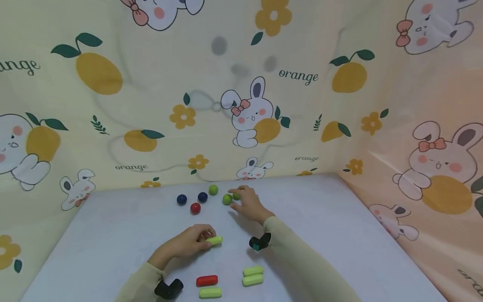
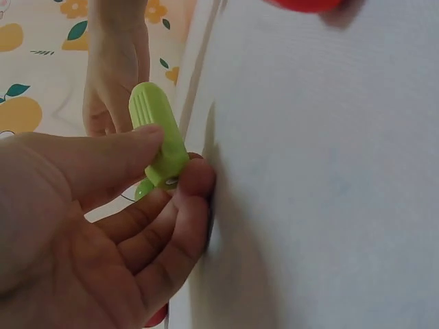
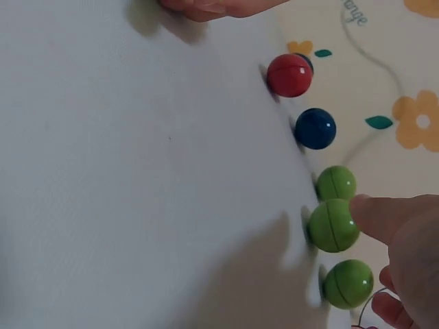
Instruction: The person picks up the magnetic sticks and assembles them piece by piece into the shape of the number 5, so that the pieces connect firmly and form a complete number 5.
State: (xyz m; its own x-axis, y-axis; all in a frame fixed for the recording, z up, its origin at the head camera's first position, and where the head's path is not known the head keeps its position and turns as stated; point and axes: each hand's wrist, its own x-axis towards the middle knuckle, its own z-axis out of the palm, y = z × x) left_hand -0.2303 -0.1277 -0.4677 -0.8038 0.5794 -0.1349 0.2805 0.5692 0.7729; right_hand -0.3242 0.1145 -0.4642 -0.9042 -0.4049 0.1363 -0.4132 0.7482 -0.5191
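Observation:
My left hand [image 1: 190, 242] pinches a light-green stick [image 1: 215, 240] between thumb and fingertips; in the left wrist view the stick [image 2: 156, 130] has a rounded, ribbed end. Farther off, my right hand [image 1: 249, 204] reaches over the green balls. One green ball [image 1: 227, 199] sits beside its fingers, and another green ball [image 1: 236, 196] is partly hidden under them. In the right wrist view the straight thumb [image 3: 376, 216] overlaps the middle green ball [image 3: 333, 227]; contact is unclear. The lower green ball [image 3: 348, 284] lies beside the other fingers.
A third green ball [image 1: 213, 190], two dark blue balls [image 1: 182, 199] and a red ball [image 1: 195, 208] lie near the table's back. Closer stand a red stick [image 1: 207, 280], a light-green stick [image 1: 210, 292] and a pair of light-green sticks [image 1: 253, 275]. A patterned curtain [image 1: 211, 138] borders the white table [image 1: 320, 251].

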